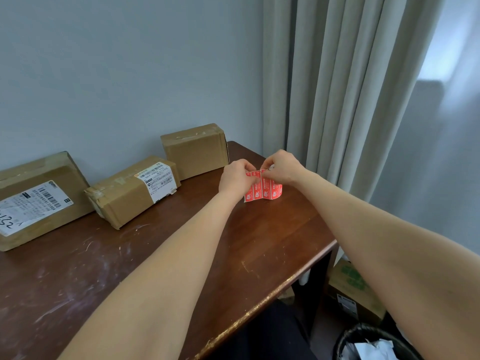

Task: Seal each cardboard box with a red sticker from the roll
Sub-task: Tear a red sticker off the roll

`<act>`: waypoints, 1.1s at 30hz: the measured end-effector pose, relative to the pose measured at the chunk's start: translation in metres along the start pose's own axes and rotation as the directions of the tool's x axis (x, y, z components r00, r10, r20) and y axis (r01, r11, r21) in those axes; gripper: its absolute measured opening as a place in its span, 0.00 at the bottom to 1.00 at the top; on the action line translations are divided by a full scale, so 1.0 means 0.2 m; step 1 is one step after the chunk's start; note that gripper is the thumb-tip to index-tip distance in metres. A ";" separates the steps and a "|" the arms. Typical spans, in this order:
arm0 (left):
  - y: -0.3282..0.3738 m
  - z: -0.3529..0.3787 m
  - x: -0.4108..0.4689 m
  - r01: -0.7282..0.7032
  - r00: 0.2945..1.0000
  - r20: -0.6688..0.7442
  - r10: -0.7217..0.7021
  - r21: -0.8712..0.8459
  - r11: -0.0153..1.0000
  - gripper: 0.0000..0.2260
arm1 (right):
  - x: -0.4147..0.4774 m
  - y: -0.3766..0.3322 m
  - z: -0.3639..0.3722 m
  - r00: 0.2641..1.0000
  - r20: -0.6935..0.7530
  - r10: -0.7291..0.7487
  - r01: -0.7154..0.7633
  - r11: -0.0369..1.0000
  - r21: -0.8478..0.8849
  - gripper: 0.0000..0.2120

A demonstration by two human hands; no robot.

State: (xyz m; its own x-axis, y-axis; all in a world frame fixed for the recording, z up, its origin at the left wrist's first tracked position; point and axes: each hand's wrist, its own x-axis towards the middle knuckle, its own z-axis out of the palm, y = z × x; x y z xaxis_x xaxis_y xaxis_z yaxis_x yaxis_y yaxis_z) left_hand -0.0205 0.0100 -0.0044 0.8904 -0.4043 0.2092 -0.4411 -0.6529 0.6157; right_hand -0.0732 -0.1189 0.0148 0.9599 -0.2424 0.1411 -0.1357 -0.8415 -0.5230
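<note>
While your left hand (235, 178) and right hand (281, 166) pinched the sticker strip (263, 190), you seemed mid-peel. One sticker next needed pressing over a cardboard box (193, 152) seam

Both hands (259, 175) on red sticker strip (263, 189)

left box (44, 178) label: handwritten "132", middle box (124, 196) label: "s07-p807 170"
</note>
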 end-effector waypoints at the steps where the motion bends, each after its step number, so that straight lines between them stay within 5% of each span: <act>1: 0.00 0.00 0.00 0.018 1.000 0.005 -0.018 -0.025 1.000 0.13 | 0.00 0.00 -0.01 1.000 0.011 -0.001 0.001 1.000 -0.001 0.11; 20: 0.00 -0.03 0.00 -0.044 0.997 0.060 0.038 0.104 0.994 0.12 | -0.03 -0.05 -0.01 0.999 0.023 -0.038 0.042 0.981 -0.191 0.15; 33: 0.00 -0.01 0.01 0.106 0.988 0.111 -0.105 -0.003 0.994 0.17 | -0.03 -0.05 -0.01 0.999 0.041 -0.003 0.010 0.985 -0.170 0.16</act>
State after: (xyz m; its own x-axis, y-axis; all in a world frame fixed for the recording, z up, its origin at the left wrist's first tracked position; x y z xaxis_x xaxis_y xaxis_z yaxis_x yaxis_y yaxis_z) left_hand -0.0181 0.0093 -0.0025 0.9140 -0.4016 0.0578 -0.3436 -0.6905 0.6365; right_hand -0.0778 -0.1099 0.0213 0.9696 -0.2199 0.1077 -0.1659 -0.9136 -0.3712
